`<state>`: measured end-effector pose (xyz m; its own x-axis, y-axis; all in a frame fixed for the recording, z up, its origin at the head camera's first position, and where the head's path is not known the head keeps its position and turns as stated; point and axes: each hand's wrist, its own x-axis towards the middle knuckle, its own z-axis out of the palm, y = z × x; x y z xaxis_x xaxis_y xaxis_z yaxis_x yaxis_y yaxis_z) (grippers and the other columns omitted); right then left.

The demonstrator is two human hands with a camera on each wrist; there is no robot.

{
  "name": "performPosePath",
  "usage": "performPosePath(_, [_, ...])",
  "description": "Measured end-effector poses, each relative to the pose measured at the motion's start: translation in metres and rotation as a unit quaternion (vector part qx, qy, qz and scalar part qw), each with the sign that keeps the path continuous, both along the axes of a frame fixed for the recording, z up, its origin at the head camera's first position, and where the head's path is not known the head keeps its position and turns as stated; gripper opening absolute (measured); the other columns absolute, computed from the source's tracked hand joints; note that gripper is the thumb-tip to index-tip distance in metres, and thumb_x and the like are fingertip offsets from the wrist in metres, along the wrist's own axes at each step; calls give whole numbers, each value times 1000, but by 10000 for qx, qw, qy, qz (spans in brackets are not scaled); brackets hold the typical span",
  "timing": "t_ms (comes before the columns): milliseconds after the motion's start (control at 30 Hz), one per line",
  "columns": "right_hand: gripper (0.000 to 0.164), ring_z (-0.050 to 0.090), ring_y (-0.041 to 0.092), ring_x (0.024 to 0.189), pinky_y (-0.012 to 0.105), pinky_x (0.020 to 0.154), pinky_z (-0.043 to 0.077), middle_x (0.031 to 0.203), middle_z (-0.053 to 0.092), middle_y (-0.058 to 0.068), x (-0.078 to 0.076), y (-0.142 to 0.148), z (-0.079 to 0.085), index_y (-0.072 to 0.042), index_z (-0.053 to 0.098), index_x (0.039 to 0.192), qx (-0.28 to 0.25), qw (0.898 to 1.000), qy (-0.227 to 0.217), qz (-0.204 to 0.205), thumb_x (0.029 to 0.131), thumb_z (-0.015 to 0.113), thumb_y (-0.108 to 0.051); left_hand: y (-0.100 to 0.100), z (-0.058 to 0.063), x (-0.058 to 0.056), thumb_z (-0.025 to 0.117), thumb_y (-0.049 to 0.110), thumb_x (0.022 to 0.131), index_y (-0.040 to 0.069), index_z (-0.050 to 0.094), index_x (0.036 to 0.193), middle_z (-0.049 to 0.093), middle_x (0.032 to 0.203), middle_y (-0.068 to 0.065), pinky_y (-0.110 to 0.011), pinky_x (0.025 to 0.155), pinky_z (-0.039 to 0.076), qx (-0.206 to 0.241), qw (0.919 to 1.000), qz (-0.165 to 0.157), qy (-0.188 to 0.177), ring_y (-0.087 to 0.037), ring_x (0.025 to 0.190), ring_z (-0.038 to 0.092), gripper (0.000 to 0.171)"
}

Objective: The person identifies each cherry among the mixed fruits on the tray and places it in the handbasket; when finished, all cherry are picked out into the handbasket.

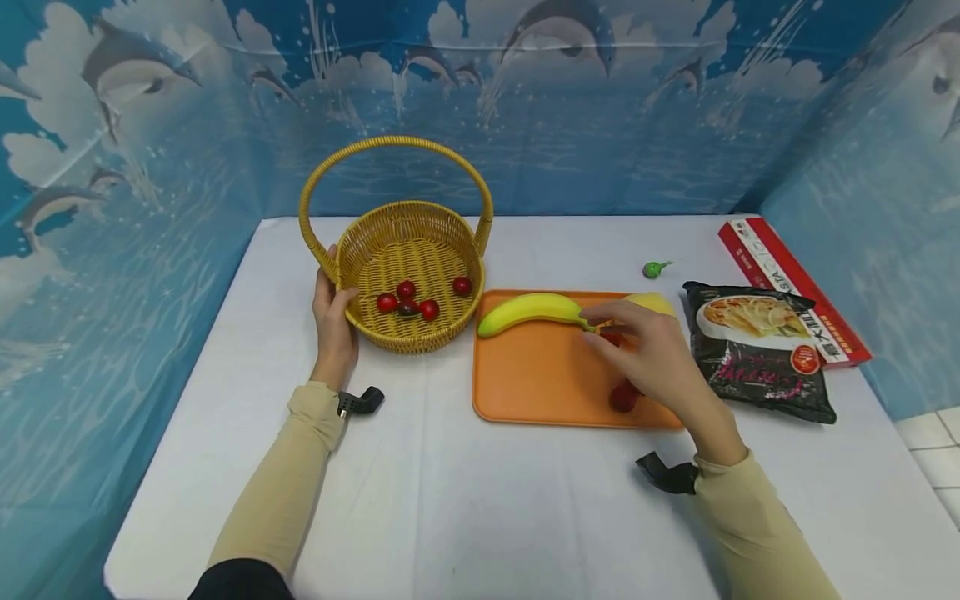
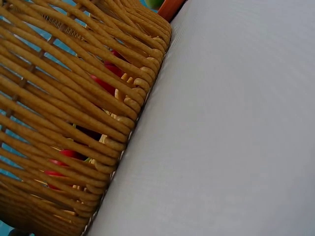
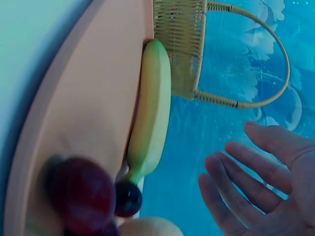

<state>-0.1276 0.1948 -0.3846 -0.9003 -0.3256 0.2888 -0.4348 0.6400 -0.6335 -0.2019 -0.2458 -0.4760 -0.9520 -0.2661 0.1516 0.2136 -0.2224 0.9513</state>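
Note:
My left hand (image 1: 335,329) grips the left side of a yellow wicker basket (image 1: 412,342), thumb at the rim and fingers along the outside. Several small, round, dark red fruits (image 1: 406,289) lie inside it. Over the right part of an orange tray (image 1: 536,379) hovers my right hand (image 1: 652,354). Its fingers are loosely bent and hold nothing in the right wrist view. A banana (image 1: 531,312) lies along the tray's back edge, its stem near my right fingertips. Dark red fruits (image 1: 623,397) sit under that hand, and a yellow item (image 1: 651,302) shows partly behind it.
A small green vegetable or fruit (image 1: 654,269) with a stem lies behind the tray. To the right, a black food packet (image 1: 761,350) overlaps a long red and white box (image 1: 813,292). The basket's tall handle (image 1: 397,142) arches upward. Dolphin-print curtains surround the white table (image 1: 450,500).

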Motion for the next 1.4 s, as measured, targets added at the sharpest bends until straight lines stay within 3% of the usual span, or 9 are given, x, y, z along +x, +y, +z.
performPosePath(167, [31, 74, 22, 106, 27, 90, 59, 118, 77, 1, 10, 15, 2, -15, 76, 125, 76, 9997, 91, -228, 94, 80, -15, 1, 2, -1, 47, 3, 95, 29, 39, 164, 37, 168, 6, -39, 129, 28, 103, 9999, 34, 5, -18, 156, 35, 75])
performPosePath(333, [33, 74, 24, 108, 19, 92, 55, 121, 77, 3, 18, 30, 2, -15, 76, 126, 236, 9985, 52, -498, 93, 81, -14, 1, 4, -1, 48, 2, 94, 30, 41, 163, 38, 167, 4, -40, 129, 28, 164, 9998, 84, 66, -21, 156, 35, 75])
performPosePath(533, [35, 71, 24, 109, 1, 91, 40, 120, 77, 5, 30, 45, -3, -15, 76, 126, 417, 9971, -66, -638, 92, 82, -16, 2, 4, -2, 47, 1, 94, 26, 39, 164, 37, 168, 4, -42, 129, 27, 191, 9997, 48, 107, -22, 156, 34, 76])
performPosePath(700, [33, 74, 29, 105, 7, 88, 47, 120, 77, 7, 37, 56, -11, -13, 77, 123, 622, 9967, 0, -525, 91, 83, -15, 2, 3, -2, 48, 2, 93, 25, 38, 165, 37, 168, 6, -41, 129, 26, 159, 9998, 46, 106, -20, 156, 34, 76])
performPosePath(800, [29, 77, 33, 100, 26, 82, 62, 117, 78, 10, 38, 60, -17, -11, 78, 120, 690, 9965, -54, -474, 91, 83, -15, 1, 2, -2, 48, 2, 93, 29, 40, 163, 36, 168, 6, -41, 130, 26, 130, 9999, 48, 104, -20, 156, 34, 75])
performPosePath(900, [26, 78, 34, 96, 46, 79, 64, 113, 79, 10, 39, 62, -21, -10, 78, 118, 770, 9959, -181, -431, 92, 82, -15, 1, 2, -2, 48, 2, 93, 29, 40, 163, 37, 168, 6, -41, 130, 26, 139, 9999, 51, 87, -18, 156, 34, 75])
performPosePath(933, [26, 78, 34, 96, 47, 79, 64, 112, 79, 9, 40, 63, -23, -11, 78, 118, 802, 9957, -192, -422, 92, 82, -15, 1, 2, -2, 48, 2, 94, 30, 40, 163, 37, 168, 7, -40, 130, 26, 141, 9999, 49, 76, -18, 156, 34, 75])
performPosePath(1167, [28, 77, 26, 94, 23, 81, 60, 109, 79, 5, 44, 64, -33, -13, 79, 115, 922, 9946, -302, -381, 88, 86, -14, 0, -1, 1, 46, 2, 95, 29, 37, 165, 36, 168, 6, -45, 129, 27, 166, 9999, -23, 14, -22, 157, 34, 76])
performPosePath(1400, [30, 74, 26, 95, 40, 82, 59, 107, 80, 6, 44, 64, -39, -11, 80, 115, 1215, 9909, -243, -528, 86, 86, -11, 0, 0, 1, 47, 2, 94, 27, 37, 165, 37, 168, 4, -46, 129, 28, 129, 9999, -17, 26, -23, 156, 35, 75])
